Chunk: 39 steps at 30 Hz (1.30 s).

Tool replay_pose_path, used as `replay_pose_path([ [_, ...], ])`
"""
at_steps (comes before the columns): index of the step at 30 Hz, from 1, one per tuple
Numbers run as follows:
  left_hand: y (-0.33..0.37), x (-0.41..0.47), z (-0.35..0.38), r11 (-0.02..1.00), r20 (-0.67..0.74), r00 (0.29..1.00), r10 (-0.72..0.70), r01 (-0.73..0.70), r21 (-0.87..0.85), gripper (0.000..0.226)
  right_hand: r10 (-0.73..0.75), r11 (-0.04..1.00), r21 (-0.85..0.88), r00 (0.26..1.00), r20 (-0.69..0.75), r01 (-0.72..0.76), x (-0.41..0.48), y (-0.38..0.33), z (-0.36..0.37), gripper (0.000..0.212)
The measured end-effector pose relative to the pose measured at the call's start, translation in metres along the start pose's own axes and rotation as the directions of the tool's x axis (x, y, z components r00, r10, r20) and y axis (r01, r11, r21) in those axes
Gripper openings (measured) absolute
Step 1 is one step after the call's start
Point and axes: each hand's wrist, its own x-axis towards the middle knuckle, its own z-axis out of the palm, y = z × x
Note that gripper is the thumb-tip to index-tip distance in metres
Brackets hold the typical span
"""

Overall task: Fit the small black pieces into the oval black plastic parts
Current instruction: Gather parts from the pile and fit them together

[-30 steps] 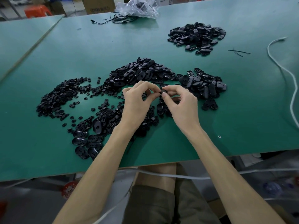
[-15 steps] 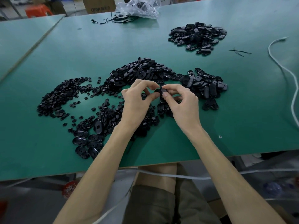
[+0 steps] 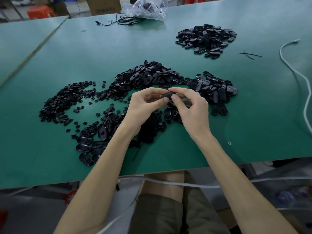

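An oval black plastic part (image 3: 167, 95) is held above the green table (image 3: 84, 53) between both hands. My left hand (image 3: 145, 107) pinches its left end with thumb and fingers. My right hand (image 3: 190, 108) pinches its right end, thumb on the near side. Whether a small piece sits in it is hidden by the fingers. A heap of oval parts (image 3: 146, 78) lies just behind the hands, another (image 3: 214, 90) to the right. Small round black pieces (image 3: 64, 100) are spread at the left and under my hands.
A third heap of oval parts (image 3: 206, 39) lies at the far right. A few larger oval parts (image 3: 91, 147) sit near the front edge at left. A white cord (image 3: 303, 81) runs down the right side. A clear plastic bag (image 3: 145, 7) and black cables lie at the back.
Both hands stay together at the same spot; the fingers have shifted slightly on the oval part, which now shows more between the thumbs.
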Motion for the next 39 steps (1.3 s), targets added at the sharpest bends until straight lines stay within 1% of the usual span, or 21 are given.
replay_pose_path([
  [5, 0.0019, -0.0003, -0.0009, 0.999, 0.030, 0.999, -0.019, 0.020, -0.027, 0.023, -0.005, 1.000, -0.013, 1.000, -0.002, 0.005, 0.0000, 0.0005, 0.0009, 0.024],
  [12, 0.0010, 0.0010, -0.0023, 0.998, 0.059, 0.996, -0.062, 0.063, -0.007, 0.023, -0.016, 1.000, -0.023, 1.000, 0.014, 0.017, -0.0002, -0.0025, -0.0004, 0.023],
  [19, 0.0010, 0.0021, -0.0019, 0.998, 0.103, 0.992, -0.070, 0.070, 0.003, 0.022, -0.037, 0.999, -0.022, 0.999, 0.024, 0.037, -0.0010, -0.0072, -0.0015, 0.023],
  [27, 0.0021, 0.0013, -0.0032, 0.997, 0.111, 0.991, -0.069, 0.072, -0.029, 0.019, -0.062, 0.998, -0.018, 0.998, 0.017, 0.062, -0.0019, -0.0071, -0.0010, 0.023],
  [30, 0.0019, 0.0023, -0.0029, 0.996, 0.112, 0.991, -0.078, 0.083, -0.042, 0.020, -0.055, 0.998, 0.004, 0.998, 0.007, 0.055, -0.0014, -0.0050, -0.0006, 0.023],
  [34, 0.0021, 0.0021, -0.0028, 0.994, 0.117, 0.990, -0.077, 0.086, -0.070, 0.024, 0.000, 0.997, 0.083, 1.000, -0.004, 0.001, -0.0015, -0.0036, 0.0001, 0.019],
  [39, 0.0024, 0.0016, -0.0029, 0.993, 0.135, 0.989, -0.053, 0.067, -0.100, 0.025, -0.016, 0.997, 0.081, 1.000, -0.015, 0.017, -0.0016, -0.0030, 0.0005, 0.017],
])
